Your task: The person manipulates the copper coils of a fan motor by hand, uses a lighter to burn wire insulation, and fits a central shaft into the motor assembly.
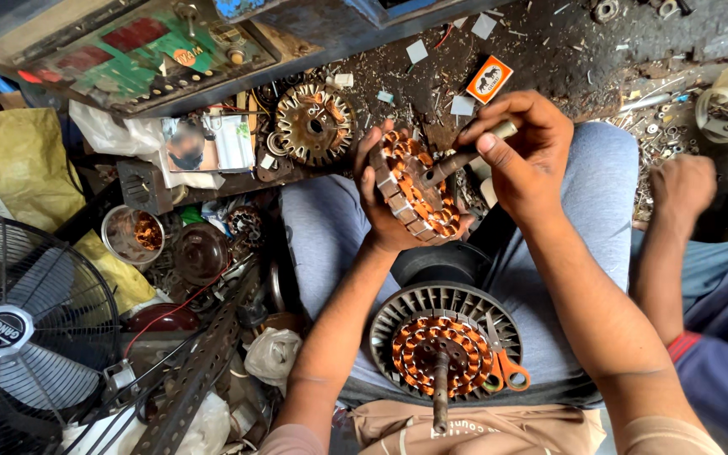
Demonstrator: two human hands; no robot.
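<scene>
Cluttered workshop floor point(549, 50), dark, strewn with metal scraps and paper bits. Big standing fan point(27, 329) at lower left, grille facing up. Worn control panel point(128, 50) at top left, green and red face. Grey-trousered lap point(600, 194) in the middle, knees pointing away from camera. On the lap near the body: finned motor housing point(446, 341) with copper windings and a shaft sticking toward camera, orange-handled scissors point(507, 371) lying on its right edge. Above it, held over the lap: stator point(414, 190), copper-wound, tilted on edge. Left hand point(381, 202) clenched around stator from the left, fingers wrapping rim. Right hand point(524, 147) gripping a metal rod point(465, 156), tip touching stator's centre. Second bare stator point(315, 124) on floor just beyond. Another person's hand point(682, 190) at right, well apart. Small orange box point(489, 79) on floor near top.
</scene>
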